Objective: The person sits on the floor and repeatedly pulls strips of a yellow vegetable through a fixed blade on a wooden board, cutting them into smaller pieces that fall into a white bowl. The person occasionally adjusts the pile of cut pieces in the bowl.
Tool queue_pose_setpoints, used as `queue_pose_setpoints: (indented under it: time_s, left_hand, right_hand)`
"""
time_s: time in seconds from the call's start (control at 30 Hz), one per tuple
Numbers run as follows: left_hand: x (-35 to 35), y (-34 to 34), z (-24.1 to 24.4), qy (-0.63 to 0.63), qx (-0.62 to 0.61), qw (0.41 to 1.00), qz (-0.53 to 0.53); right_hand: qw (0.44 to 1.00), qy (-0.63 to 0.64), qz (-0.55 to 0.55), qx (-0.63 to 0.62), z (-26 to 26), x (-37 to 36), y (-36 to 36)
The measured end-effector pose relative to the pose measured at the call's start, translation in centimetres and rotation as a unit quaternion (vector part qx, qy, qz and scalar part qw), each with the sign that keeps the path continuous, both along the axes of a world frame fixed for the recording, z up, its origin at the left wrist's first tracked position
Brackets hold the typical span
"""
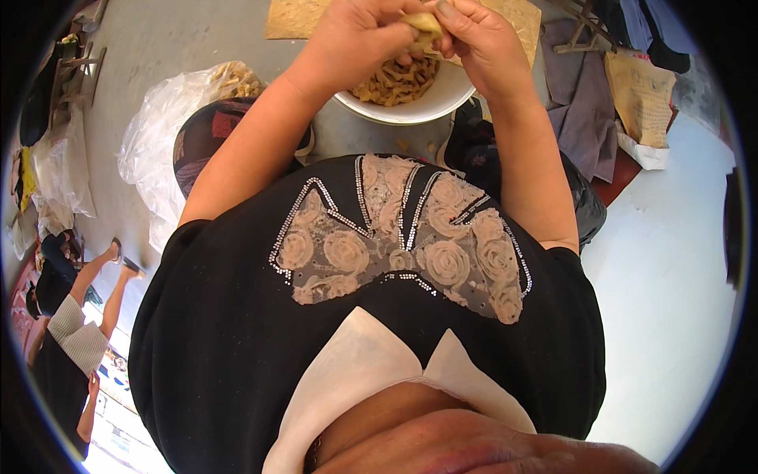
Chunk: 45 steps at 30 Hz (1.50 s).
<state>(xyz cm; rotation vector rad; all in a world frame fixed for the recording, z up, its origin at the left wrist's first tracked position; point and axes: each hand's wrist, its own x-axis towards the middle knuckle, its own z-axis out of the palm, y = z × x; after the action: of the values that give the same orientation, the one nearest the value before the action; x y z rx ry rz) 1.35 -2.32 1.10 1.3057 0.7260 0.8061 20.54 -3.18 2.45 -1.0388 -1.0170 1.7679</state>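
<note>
Above a white bowl (408,112), my left hand (370,35) and my right hand (488,47) meet at the top of the view. Between their fingers is a soft, pale yellow-green piece of food (421,23), folded or twisted; its exact kind is unclear. Both hands grip it, my right thumb and fingers pinching its right end. Brown-yellow food strips (394,86) lie heaped in the bowl, partly hidden by my left hand. Behind the hands lies a tan wooden board (290,21), its middle covered by them.
A clear plastic bag (160,118) of similar pieces (240,80) stands by my left knee. To the right are a grey cloth (577,101), a brown paper sack (642,98) and a black plastic bag (589,204). Another person (71,343) is at the far left.
</note>
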Motion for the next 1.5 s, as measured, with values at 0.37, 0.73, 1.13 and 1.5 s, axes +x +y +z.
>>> queue_pose_setpoints:
  time_s: [0.37, 0.73, 1.13, 1.5]
  left_hand:
    - [1.8, -0.2, 0.6, 0.006, 0.071, 0.993, 0.098]
    - [0.4, 0.2, 1.4, -0.176, -0.287, 0.937, -0.094]
    - [1.0, 0.5, 1.5, -0.078, -0.046, 0.996, 0.024]
    - [0.0, 0.0, 1.3, -0.118, -0.263, 0.957, -0.008]
  right_hand:
    - [0.995, -0.064, -0.041, 0.061, 0.3, -0.5, -0.2]
    - [0.991, 0.085, -0.088, 0.056, 2.7, -0.8, -0.7]
    - [0.996, -0.009, -0.074, 0.053, 1.9, -0.2, -2.1]
    - [0.995, 0.012, -0.067, 0.077, 2.8, -0.4, -2.2]
